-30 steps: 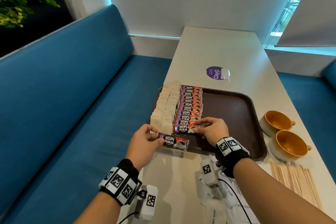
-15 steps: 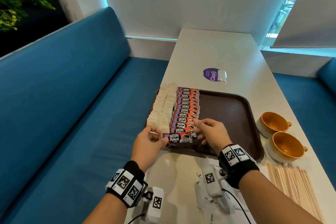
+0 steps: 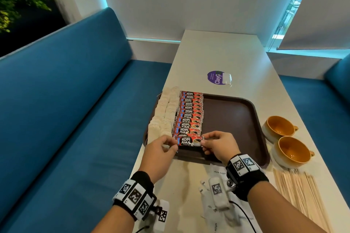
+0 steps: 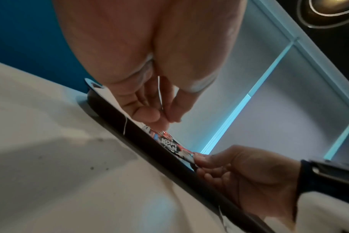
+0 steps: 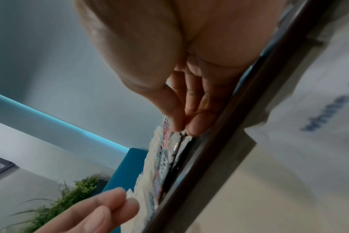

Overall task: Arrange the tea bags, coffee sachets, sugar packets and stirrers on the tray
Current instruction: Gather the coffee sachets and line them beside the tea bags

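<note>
Left hand: my left hand pinches the left end of the red-and-black KOPI JUAN coffee sachet, thumb and forefinger closed on its edge; the other fingers are curled in.
Right hand: my right hand pinches the right end of that same sachet, fingertips clamped on its crimped seam (the right wrist view shows this best).
Held sachet: it lies across the near edge of the dark brown plastic tray, at the front of the column of matching red coffee sachets, and overlaps the one behind it.
Tea bags: the pale paper tea bags stand in rows along the tray's left side, just beside the coffee column.
Tray's right half: bare brown surface.
Sugar: the white paper sugar packets lie loose on the cream table, under my right wrist, off the tray.
Stirrers: the bundle of flat wooden stirrers rests on the table to the right of the sugar, off the tray.
Cups: two mustard-yellow ceramic cups sit just beside the tray's right rim.
Beyond the tray: a round purple sticker on the tabletop.
</note>
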`<state>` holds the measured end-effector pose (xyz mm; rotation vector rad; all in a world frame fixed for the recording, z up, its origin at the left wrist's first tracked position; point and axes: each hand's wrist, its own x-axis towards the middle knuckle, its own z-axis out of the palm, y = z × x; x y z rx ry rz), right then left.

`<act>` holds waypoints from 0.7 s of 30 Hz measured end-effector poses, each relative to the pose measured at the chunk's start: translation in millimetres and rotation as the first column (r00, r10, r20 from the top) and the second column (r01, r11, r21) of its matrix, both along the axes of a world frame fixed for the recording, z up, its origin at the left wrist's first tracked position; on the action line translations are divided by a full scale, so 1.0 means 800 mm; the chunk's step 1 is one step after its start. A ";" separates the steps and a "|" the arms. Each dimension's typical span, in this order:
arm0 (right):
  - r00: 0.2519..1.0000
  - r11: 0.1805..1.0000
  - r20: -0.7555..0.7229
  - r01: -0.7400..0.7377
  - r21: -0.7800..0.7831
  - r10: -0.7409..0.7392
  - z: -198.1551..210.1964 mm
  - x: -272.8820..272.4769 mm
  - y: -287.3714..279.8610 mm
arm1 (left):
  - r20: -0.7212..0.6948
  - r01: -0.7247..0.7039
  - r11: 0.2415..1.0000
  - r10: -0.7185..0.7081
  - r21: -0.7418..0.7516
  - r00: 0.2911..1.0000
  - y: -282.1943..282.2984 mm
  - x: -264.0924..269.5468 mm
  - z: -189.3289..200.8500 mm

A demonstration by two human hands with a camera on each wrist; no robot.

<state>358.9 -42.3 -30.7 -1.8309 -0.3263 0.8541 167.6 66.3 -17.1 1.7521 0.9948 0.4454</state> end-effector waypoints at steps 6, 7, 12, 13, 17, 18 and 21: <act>0.999 0.996 0.051 0.010 -0.089 -0.005 -0.002 -0.004 0.011 | -0.216 0.190 0.976 -0.165 0.104 0.962 -0.011 0.002 0.002; 0.998 0.995 0.062 0.010 -0.102 -0.004 -0.001 -0.005 0.012 | -0.239 0.206 0.972 -0.175 0.112 0.955 -0.012 0.003 0.002; 0.993 0.986 0.116 0.007 -0.167 0.013 0.008 -0.008 0.016 | -0.260 0.189 0.971 -0.146 0.147 0.954 -0.012 0.008 0.001; 0.992 0.984 0.123 0.002 -0.179 0.021 0.009 -0.008 0.017 | -0.258 0.181 0.972 -0.138 0.147 0.956 -0.012 0.009 0.001; 0.989 0.980 0.142 -0.003 -0.197 0.032 0.010 -0.009 0.019 | -0.242 0.156 0.981 -0.125 0.115 0.962 -0.012 0.009 -0.001; 0.989 0.981 0.146 -0.003 -0.194 0.032 0.010 -0.009 0.020 | -0.240 0.154 0.982 -0.125 0.106 0.963 -0.012 0.008 -0.002; 0.990 0.982 0.133 -0.011 -0.187 0.036 0.012 -0.010 0.019 | -0.229 0.153 0.984 -0.129 0.090 0.965 -0.009 0.007 0.000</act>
